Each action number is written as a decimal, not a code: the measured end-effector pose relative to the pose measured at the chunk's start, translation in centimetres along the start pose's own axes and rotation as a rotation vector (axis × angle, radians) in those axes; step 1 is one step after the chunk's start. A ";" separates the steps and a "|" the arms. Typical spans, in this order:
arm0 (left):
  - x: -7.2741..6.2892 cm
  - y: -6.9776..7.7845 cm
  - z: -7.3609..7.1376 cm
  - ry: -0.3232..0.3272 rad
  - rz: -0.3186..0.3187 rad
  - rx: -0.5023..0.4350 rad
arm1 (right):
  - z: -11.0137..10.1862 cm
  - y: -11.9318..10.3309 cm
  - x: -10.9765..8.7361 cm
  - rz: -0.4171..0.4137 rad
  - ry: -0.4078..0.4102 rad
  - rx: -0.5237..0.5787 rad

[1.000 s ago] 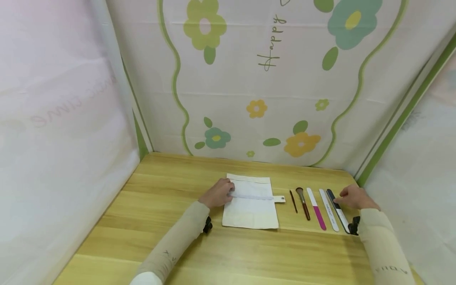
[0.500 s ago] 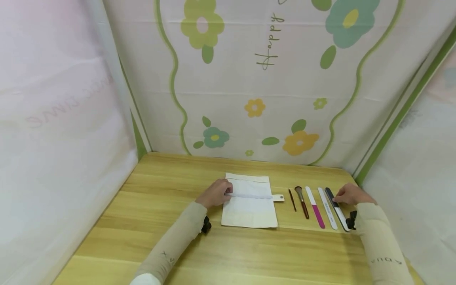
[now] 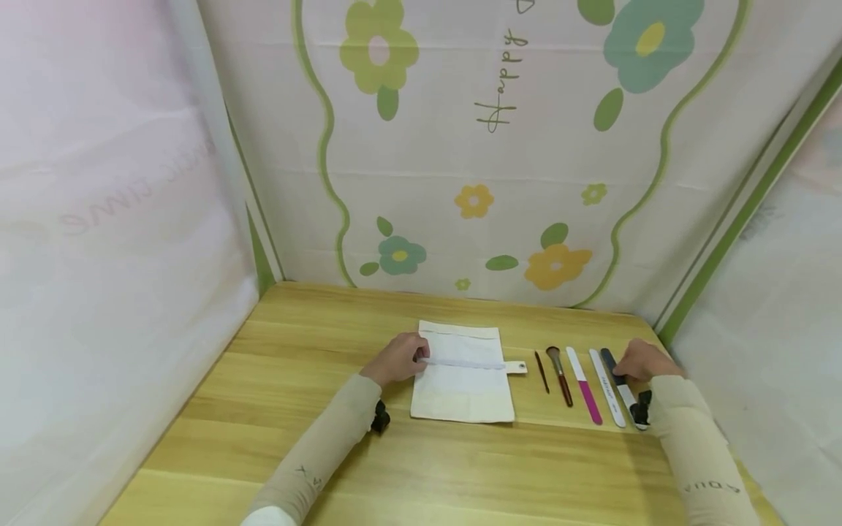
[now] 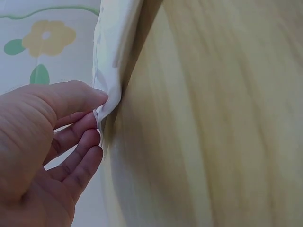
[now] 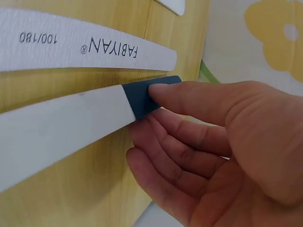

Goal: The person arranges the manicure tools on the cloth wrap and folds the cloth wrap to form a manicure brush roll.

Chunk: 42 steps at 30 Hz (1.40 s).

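Note:
A white fabric pouch (image 3: pixel 463 394) lies unfolded on the table, its snap tab (image 3: pixel 516 367) pointing right. My left hand (image 3: pixel 400 358) pinches the pouch's left edge; in the left wrist view thumb and fingertips grip the cloth (image 4: pixel 112 78). On the right, my right hand (image 3: pixel 646 359) holds a dark-and-white nail file (image 3: pixel 627 395) by its dark end. The right wrist view shows the thumb on top of that nail file (image 5: pixel 71 135) and fingers beneath, one edge tilted up from the wood. Beside it lies a white nail file (image 5: pixel 94 45) printed FABIYAN.
Between pouch and files lie a thin brown stick-like tool (image 3: pixel 542 372), a makeup brush (image 3: pixel 560 375) with a brown handle, and a white-and-pink nail file (image 3: pixel 585 386). Flower-printed cloth (image 3: pixel 427 146) hangs behind the wooden table (image 3: pixel 421 467), with more cloth at both sides.
My right hand has shifted slightly left and taken a pinch on the dark-and-white nail file. The left hand stays at the pouch's edge.

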<state>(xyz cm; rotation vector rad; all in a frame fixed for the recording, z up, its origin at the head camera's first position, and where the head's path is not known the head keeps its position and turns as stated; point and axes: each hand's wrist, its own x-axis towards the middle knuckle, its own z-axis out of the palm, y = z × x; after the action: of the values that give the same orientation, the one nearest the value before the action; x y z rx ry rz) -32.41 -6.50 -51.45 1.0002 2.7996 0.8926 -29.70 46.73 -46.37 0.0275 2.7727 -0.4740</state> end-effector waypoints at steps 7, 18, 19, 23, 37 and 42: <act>-0.1 -0.1 0.1 0.016 -0.009 -0.021 | 0.0 1.4 0.3 0.016 0.044 0.091; -0.4 -0.4 -0.1 0.064 -0.051 -0.167 | -2.4 -1.2 0.5 -0.045 0.094 0.110; -0.4 -0.5 -0.1 0.063 -0.052 -0.173 | -2.5 -1.7 0.7 -0.056 0.106 0.108; -0.4 -0.5 -0.2 0.056 -0.067 -0.231 | -2.7 -3.9 1.7 -0.096 0.127 0.101; -0.5 0.0 -0.5 0.066 -0.089 -0.315 | -1.0 -18.1 5.9 -0.199 0.160 0.259; -0.3 0.1 -0.3 0.065 -0.109 -0.330 | 0.5 -23.0 7.2 -0.235 0.157 0.318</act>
<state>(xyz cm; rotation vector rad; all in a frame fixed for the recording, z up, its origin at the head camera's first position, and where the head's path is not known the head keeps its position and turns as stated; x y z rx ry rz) -32.20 -6.77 -51.16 0.7760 2.6022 1.3344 -38.01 24.57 -41.78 -0.1976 2.8348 -1.0094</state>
